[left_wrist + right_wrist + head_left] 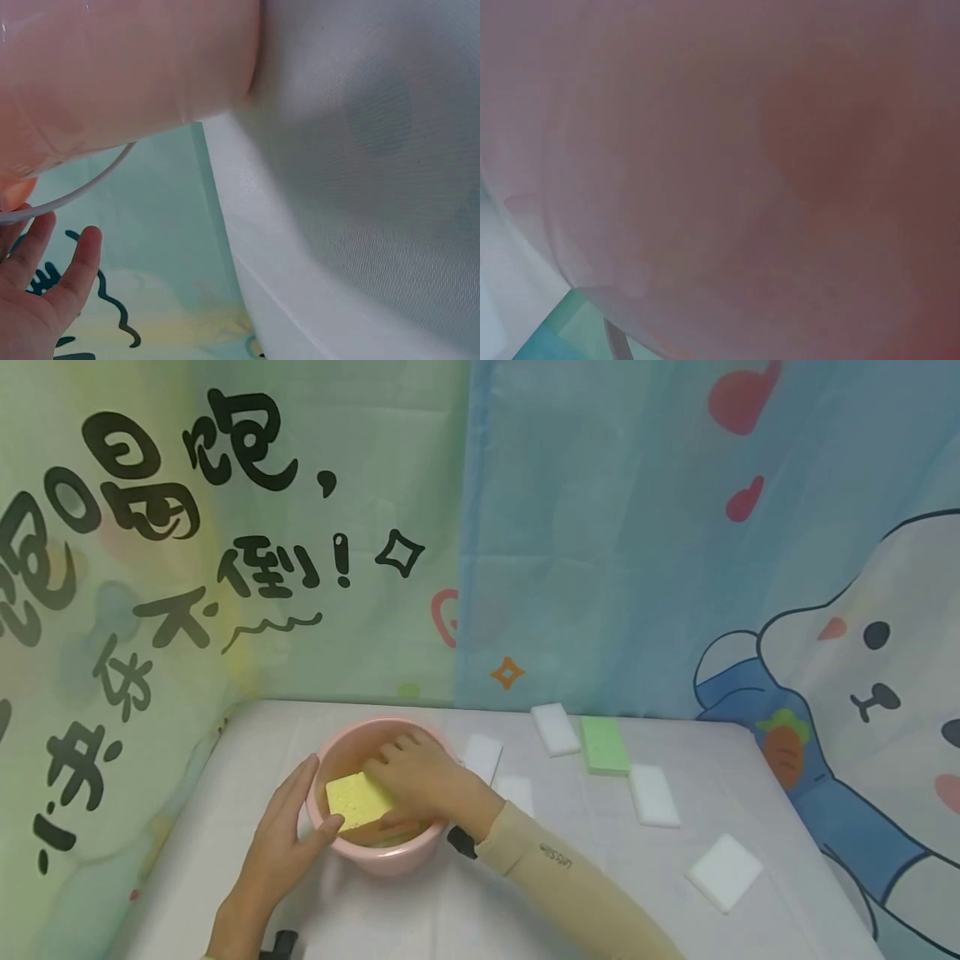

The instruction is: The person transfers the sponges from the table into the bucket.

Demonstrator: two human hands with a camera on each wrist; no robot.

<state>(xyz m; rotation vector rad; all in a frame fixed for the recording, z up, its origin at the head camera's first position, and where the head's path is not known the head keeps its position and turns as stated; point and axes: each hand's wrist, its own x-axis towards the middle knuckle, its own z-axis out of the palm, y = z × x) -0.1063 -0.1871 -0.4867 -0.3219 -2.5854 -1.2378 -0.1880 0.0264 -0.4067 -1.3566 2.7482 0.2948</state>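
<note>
- Between the fingertips of the two hands, inside the pink bucket (390,858), lies a yellow sponge (358,800), its broad face showing beside the right hand's fingers.
- Down inside the bucket, the right hand (420,781) has its fingers at the sponge's right edge. Their tips are partly hidden, so I cannot tell whether they grip the sponge or only touch it; the right wrist view is mostly filled by the bucket's blurred side.
- To the left of the sponge, the left hand (281,843) rests along the bucket's outside, fingers straight, thumb spread apart and reaching to the near rim.
- Just by the left hand's fingertips, in the left wrist view, curves the bucket's thin pale handle (82,189).
- Just beyond the right hand's wrist, to the right of the bucket, lie two white blocks, one (482,757) farther from the person than the other (515,793).
- Farther right of the right hand's fingers, well apart from them, are a green block (604,746) and three more white blocks (655,795).
- Beneath both hands, the white tablecloth (592,902) bears the bucket and the loose blocks.
</note>
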